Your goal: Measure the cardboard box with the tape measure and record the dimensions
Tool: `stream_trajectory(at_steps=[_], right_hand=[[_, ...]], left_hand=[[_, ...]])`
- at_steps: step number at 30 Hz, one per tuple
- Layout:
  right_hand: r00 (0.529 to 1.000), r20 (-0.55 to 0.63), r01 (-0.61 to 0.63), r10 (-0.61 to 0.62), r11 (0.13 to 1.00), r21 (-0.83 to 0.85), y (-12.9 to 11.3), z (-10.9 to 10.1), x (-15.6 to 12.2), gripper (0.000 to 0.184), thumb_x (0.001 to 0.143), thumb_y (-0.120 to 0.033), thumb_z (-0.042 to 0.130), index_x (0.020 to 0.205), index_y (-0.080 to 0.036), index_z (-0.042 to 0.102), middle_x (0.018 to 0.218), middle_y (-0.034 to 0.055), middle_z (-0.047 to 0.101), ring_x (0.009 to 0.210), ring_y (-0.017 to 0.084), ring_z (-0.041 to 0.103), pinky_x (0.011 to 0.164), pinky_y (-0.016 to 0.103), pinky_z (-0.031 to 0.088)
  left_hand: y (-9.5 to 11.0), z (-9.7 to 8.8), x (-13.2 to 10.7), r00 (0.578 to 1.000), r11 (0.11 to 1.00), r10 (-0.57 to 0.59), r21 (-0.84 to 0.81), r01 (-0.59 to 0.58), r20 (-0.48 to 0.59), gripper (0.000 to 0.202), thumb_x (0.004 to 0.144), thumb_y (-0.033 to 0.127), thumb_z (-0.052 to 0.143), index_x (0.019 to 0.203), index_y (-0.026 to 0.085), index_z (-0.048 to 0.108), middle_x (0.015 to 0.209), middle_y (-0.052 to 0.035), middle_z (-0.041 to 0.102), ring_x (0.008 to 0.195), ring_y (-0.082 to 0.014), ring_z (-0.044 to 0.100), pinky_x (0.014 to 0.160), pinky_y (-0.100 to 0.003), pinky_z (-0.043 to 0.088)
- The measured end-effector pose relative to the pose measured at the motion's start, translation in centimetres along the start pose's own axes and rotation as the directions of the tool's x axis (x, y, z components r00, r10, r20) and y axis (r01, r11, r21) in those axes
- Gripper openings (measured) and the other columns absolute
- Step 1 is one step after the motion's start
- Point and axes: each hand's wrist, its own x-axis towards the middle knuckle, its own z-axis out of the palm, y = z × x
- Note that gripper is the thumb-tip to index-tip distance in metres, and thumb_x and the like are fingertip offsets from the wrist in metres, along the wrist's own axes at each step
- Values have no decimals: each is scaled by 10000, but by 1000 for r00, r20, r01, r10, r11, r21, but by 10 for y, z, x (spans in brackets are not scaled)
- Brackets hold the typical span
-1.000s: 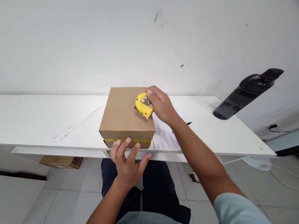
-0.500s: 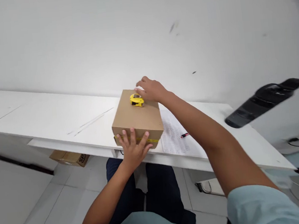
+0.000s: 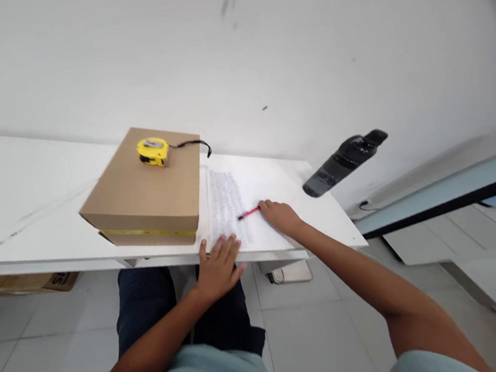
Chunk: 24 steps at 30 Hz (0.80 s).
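Observation:
My right hand (image 3: 280,215) is closed on the end of a red pen (image 3: 249,211) with a dark tip, low over a written sheet of paper (image 3: 222,194). With fingers spread, my left hand (image 3: 219,268) is at the paper's near edge, by the front of the table. To the left sits a closed brown cardboard box (image 3: 143,190) with a yellow band along its near side. On its lid rests a yellow tape measure (image 3: 153,152), its black wrist strap hanging over the box's right edge.
A black bottle (image 3: 338,164) stands toward the right end of the white table (image 3: 44,164), near the wall. Under the table a cardboard carton (image 3: 29,282) shows at left. A pale flat object (image 3: 292,272) is below on the floor.
My right hand has left the tape measure and taken hold of the pen. My left hand has moved off the box front to the paper's edge. The view has swung right.

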Motion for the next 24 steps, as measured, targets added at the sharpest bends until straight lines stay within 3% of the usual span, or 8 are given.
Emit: stream_trajectory(at_steps=[3,5,7,9,11,17,21,24], right_hand=[[996,-84,27,-15,989,145,7,15,-6,331,1053,-217,339,1293,-130,550,1079,186,732,892,277,717,761,354,500],[984,-176,61,1,936,348,2,25,-12,432,1094,-315,159,1322,-173,497,1088,152,728,782,224,696,691,326,493],[968,-251,177,2,701,691,-8,34,-19,481,1092,-450,118,1274,-222,501,1069,109,725,643,176,641,598,302,460],[965,-263,254,-21,334,908,-19,40,-23,496,1061,-581,234,1126,-232,580,926,61,716,537,148,554,546,295,414],[976,-210,218,-64,181,959,-28,42,-24,525,1037,-615,312,957,-220,649,751,20,657,509,139,484,554,301,393],[990,-125,140,-66,370,918,-39,34,-21,245,940,-452,592,1013,-239,689,789,-12,665,748,177,609,724,318,465],[988,-155,133,19,408,903,-45,31,-27,440,941,-544,560,633,-229,558,691,29,680,721,198,648,674,325,469],[987,-145,105,65,415,904,-46,30,-29,522,912,-577,607,543,-240,454,660,38,693,704,206,665,649,324,468]], left_hand=[[8,8,12,994,993,-111,37,110,24,370,1000,441,585,1311,265,683,1330,-56,729,1268,-236,633,1314,-466,-52],[11,3,20,977,984,-181,22,179,116,422,1011,476,558,1355,252,655,1389,-70,693,1283,-261,627,1310,-534,-48],[11,-7,28,946,976,-214,22,215,244,488,1025,485,520,1440,235,584,1480,-90,621,1361,-293,578,1298,-618,-28],[10,-17,35,913,975,-219,38,220,344,533,1032,474,500,1497,215,524,1542,-104,556,1432,-314,519,1292,-662,34],[5,-23,40,881,977,-211,60,205,423,573,1022,457,520,1529,192,486,1577,-112,512,1475,-319,475,1299,-642,129],[-19,-18,49,821,999,-33,40,12,570,623,960,271,609,1532,75,460,1603,-183,460,1510,-291,440,1267,-449,344],[-26,-8,41,880,999,15,22,-29,474,562,946,105,520,1507,86,491,1572,-176,502,1490,-269,472,1241,-434,393],[-25,-4,34,922,999,7,31,-20,387,537,955,88,489,1491,87,506,1553,-164,526,1476,-265,489,1220,-426,425]])
